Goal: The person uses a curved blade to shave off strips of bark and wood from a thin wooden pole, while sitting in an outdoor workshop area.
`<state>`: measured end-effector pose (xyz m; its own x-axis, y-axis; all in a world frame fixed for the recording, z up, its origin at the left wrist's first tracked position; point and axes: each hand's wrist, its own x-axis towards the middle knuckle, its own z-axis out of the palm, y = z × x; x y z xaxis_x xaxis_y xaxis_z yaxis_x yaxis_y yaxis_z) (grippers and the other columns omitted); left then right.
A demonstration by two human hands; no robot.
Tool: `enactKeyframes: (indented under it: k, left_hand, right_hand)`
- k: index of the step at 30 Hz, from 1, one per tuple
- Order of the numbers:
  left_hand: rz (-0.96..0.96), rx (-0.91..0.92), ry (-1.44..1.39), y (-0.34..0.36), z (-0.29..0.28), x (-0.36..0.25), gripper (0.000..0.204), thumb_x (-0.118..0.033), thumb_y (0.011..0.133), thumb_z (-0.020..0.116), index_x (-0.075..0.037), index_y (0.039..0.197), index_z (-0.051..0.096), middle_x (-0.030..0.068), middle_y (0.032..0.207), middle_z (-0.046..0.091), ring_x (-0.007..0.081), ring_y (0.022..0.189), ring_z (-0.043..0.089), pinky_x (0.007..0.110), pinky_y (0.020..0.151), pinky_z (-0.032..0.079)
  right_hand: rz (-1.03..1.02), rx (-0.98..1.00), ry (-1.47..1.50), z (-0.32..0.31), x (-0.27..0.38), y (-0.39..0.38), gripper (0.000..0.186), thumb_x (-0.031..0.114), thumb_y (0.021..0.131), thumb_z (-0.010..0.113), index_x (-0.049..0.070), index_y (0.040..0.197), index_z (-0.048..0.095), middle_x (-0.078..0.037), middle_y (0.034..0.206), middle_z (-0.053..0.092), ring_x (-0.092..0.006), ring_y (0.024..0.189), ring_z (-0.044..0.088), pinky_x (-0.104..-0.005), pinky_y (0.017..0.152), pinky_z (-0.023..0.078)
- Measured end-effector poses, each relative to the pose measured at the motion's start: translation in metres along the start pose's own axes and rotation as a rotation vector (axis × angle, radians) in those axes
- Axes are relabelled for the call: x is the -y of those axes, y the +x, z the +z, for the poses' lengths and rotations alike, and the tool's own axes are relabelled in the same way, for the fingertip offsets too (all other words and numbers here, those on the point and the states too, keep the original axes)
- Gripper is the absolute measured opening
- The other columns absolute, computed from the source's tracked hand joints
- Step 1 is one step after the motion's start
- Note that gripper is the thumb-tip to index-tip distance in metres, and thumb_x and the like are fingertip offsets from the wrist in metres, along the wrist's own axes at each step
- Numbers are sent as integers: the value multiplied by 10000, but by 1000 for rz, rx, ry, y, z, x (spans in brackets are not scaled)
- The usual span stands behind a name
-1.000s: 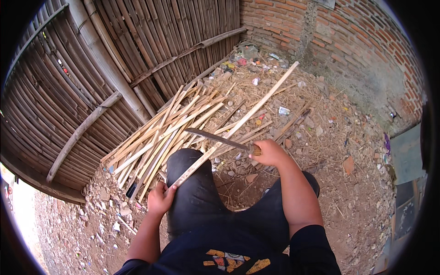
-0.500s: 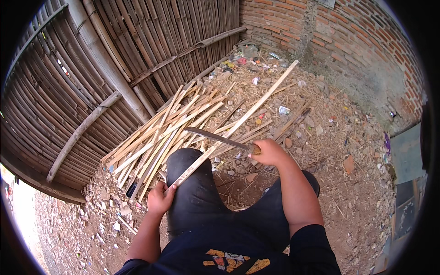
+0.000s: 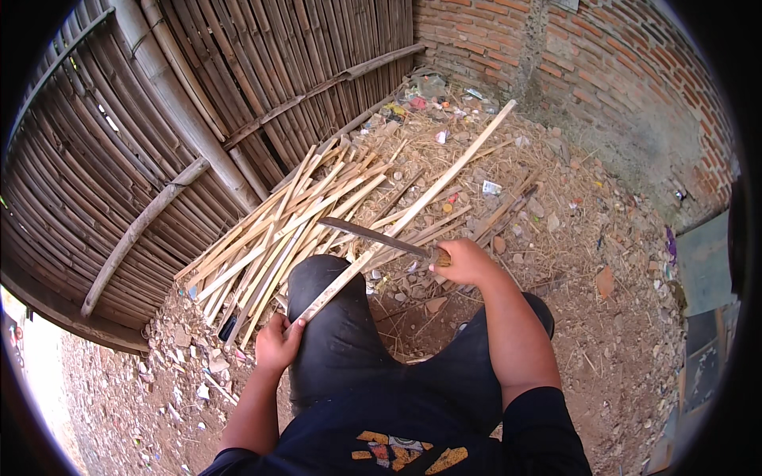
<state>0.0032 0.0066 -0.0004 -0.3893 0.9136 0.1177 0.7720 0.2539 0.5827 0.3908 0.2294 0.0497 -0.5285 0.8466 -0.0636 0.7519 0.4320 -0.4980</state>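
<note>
My left hand (image 3: 278,343) is closed on the near end of a long pale strip of split bamboo or wood (image 3: 432,190). The strip runs over my left knee and slants away to the far right. In my right hand (image 3: 463,263) is the handle of a machete (image 3: 373,236), gripped in closed fingers. Its long dark blade points left and crosses the strip just beyond the knee. Whether the edge bites into the strip I cannot tell.
A pile of similar strips (image 3: 278,230) lies left of my knees, beside a bamboo wall (image 3: 230,71). A brick wall (image 3: 627,95) stands at the far right. Stones, straw and litter cover the ground. Grey sheets (image 3: 706,266) lean at the right edge.
</note>
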Motion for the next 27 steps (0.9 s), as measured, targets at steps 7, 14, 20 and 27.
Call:
enactKeyframes:
  k: [7, 14, 20, 27]
  left_hand:
    - [7, -19, -24, -1, 0, 2, 454, -486, 926, 741, -66, 820, 603, 170, 655, 651, 386, 649, 679, 465, 619, 524]
    - [-17, 0, 23, 0, 0, -3, 466, -500, 926, 736, -68, 818, 598, 161, 660, 656, 378, 645, 674, 457, 631, 527]
    - [-62, 60, 6, 3, -4, -2, 475, -501, 927, 736, -61, 820, 591, 163, 669, 658, 368, 659, 678, 456, 647, 530]
    - [-46, 18, -21, 0, 2, -2, 475, -480, 925, 749, -50, 803, 588, 170, 656, 647, 378, 651, 674, 459, 641, 526]
  right_hand:
    - [-31, -58, 69, -7, 0, -2, 398, 307, 813, 822, 22, 1068, 715, -206, 914, 717, -387, 868, 698, -460, 765, 536]
    - [221, -173, 118, -27, -16, -4, 373, 325, 849, 802, 26, 1049, 707, -171, 831, 694, -330, 797, 692, -450, 739, 532]
    - [-64, 77, -180, -15, 19, -6, 333, 305, 838, 800, 45, 1024, 706, -163, 869, 716, -327, 819, 702, -449, 751, 540]
    - [126, -104, 48, -19, -17, -2, 327, 296, 839, 795, 46, 1036, 719, -176, 835, 701, -377, 805, 687, -464, 749, 539]
